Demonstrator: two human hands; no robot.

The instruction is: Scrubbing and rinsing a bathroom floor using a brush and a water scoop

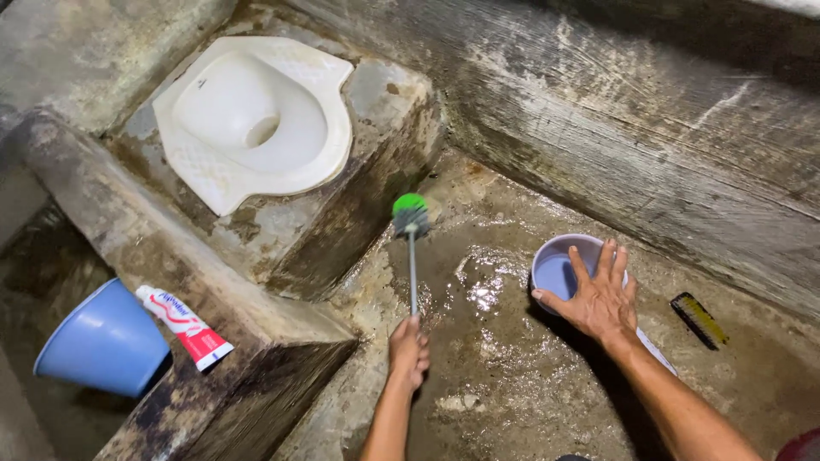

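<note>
My left hand (409, 352) grips the thin grey handle of a long brush (412, 260). Its green-topped head rests on the wet concrete floor at the foot of a raised step. My right hand (599, 299) lies spread over the rim of a pale blue plastic dipper (555, 266) that stands on the floor by the wall, holding it. The dipper's white handle shows under my right forearm.
A white squat toilet pan (253, 119) is set in the raised concrete platform at upper left. A toothpaste tube (185, 325) lies on a ledge, next to a blue bucket (102, 341) below. A small scrub brush (699, 320) lies on the floor at right. Stained walls enclose the space.
</note>
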